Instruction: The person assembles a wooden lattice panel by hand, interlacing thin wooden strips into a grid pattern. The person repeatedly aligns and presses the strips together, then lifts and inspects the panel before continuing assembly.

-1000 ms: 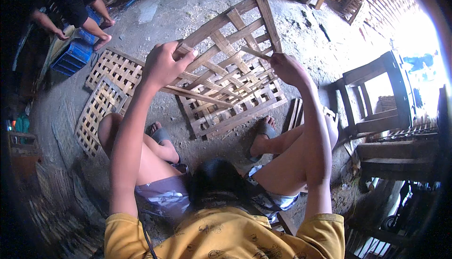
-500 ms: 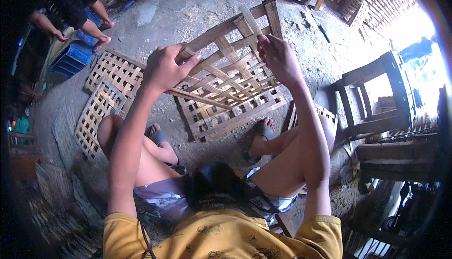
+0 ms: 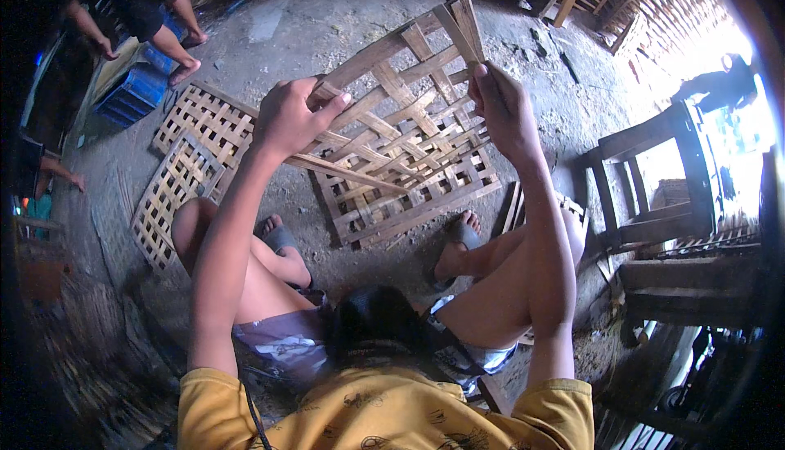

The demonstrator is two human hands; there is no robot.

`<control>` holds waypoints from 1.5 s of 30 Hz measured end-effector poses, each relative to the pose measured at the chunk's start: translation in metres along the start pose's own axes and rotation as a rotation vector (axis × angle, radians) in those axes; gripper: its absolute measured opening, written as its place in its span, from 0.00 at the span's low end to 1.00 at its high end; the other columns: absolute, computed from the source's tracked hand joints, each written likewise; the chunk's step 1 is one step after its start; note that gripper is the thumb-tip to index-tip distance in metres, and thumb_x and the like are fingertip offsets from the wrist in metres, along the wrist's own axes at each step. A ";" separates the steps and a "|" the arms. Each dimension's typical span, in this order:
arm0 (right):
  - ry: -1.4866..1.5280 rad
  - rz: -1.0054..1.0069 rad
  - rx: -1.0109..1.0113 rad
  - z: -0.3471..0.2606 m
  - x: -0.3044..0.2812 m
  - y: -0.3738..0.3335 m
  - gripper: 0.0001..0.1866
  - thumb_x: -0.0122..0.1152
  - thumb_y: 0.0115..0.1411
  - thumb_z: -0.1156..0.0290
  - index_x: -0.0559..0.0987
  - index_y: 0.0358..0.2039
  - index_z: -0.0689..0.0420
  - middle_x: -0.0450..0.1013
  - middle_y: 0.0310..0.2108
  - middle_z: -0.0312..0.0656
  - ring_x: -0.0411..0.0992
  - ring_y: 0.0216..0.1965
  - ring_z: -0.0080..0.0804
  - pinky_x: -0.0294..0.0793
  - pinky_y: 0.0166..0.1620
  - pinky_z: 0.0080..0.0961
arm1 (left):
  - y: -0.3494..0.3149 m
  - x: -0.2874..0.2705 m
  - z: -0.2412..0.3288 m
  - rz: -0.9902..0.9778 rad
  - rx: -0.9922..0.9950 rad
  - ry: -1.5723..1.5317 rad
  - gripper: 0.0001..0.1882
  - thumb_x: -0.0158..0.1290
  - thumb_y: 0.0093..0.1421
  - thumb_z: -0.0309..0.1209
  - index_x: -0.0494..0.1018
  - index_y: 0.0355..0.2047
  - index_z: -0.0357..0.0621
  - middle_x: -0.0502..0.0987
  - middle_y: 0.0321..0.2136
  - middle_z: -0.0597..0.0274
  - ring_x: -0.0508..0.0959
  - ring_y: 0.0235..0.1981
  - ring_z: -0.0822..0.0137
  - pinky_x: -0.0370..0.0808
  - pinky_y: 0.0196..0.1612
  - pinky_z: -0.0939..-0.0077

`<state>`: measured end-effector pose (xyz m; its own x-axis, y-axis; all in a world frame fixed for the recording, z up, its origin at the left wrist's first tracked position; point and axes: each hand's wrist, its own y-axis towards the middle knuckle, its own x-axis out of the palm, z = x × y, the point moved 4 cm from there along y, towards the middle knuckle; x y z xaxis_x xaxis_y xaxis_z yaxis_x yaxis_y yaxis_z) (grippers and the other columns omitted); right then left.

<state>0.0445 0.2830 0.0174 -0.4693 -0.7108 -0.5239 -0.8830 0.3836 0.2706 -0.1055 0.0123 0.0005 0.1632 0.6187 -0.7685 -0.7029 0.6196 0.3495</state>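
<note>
A woven bamboo panel [image 3: 398, 123] with a wooden frame is held up at a tilt in front of me. My left hand [image 3: 293, 119] is closed round its left side, thumb over the edge. My right hand [image 3: 500, 107], at the panel's right side, is closed on the lower end of a flat bamboo strip [image 3: 458, 35]. The strip slants up to the left, its upper end by the panel's top right corner. Whether that end is tucked into the weave, I cannot tell. Below, a second woven panel [image 3: 409, 223] lies on the floor between my sandalled feet.
More woven panels [image 3: 176, 192] lie on the floor at the left, and another [image 3: 570, 206] is partly behind my right leg. A wooden stool-like frame [image 3: 650, 176] stands at the right. Far left, a person's bare legs [image 3: 176, 51] are beside a blue crate [image 3: 131, 97].
My right hand has moved right with the bamboo strip, bringing it across the panel's top right corner. My left hand keeps its hold. At the far left, another person's limb has come into view.
</note>
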 end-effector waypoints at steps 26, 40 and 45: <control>-0.464 0.070 0.001 -0.003 0.007 0.000 0.21 0.46 0.76 0.52 0.77 0.39 0.57 0.78 0.29 0.59 0.78 0.36 0.66 0.74 0.41 0.57 | -0.003 0.002 0.000 -0.062 -0.061 0.030 0.24 0.61 0.63 0.51 0.83 0.38 0.39 0.86 0.31 0.49 0.86 0.34 0.52 0.79 0.39 0.60; -0.284 0.097 0.006 -0.008 -0.004 -0.005 0.23 0.47 0.76 0.50 0.81 0.43 0.58 0.76 0.27 0.59 0.77 0.32 0.62 0.73 0.39 0.51 | -0.004 0.000 -0.011 -0.025 -0.084 -0.013 0.23 0.62 0.63 0.49 0.84 0.39 0.38 0.86 0.33 0.48 0.87 0.35 0.52 0.80 0.41 0.60; -0.314 0.045 0.058 -0.008 0.006 -0.004 0.23 0.47 0.75 0.49 0.80 0.40 0.56 0.77 0.26 0.58 0.77 0.32 0.63 0.74 0.40 0.52 | -0.004 0.003 -0.006 0.002 0.007 0.009 0.23 0.62 0.62 0.49 0.81 0.32 0.37 0.84 0.26 0.46 0.86 0.30 0.48 0.80 0.35 0.56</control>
<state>0.0453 0.2719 0.0197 -0.4745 -0.4789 -0.7386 -0.8552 0.4497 0.2578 -0.1068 0.0088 -0.0060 0.1552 0.6154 -0.7728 -0.6982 0.6217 0.3549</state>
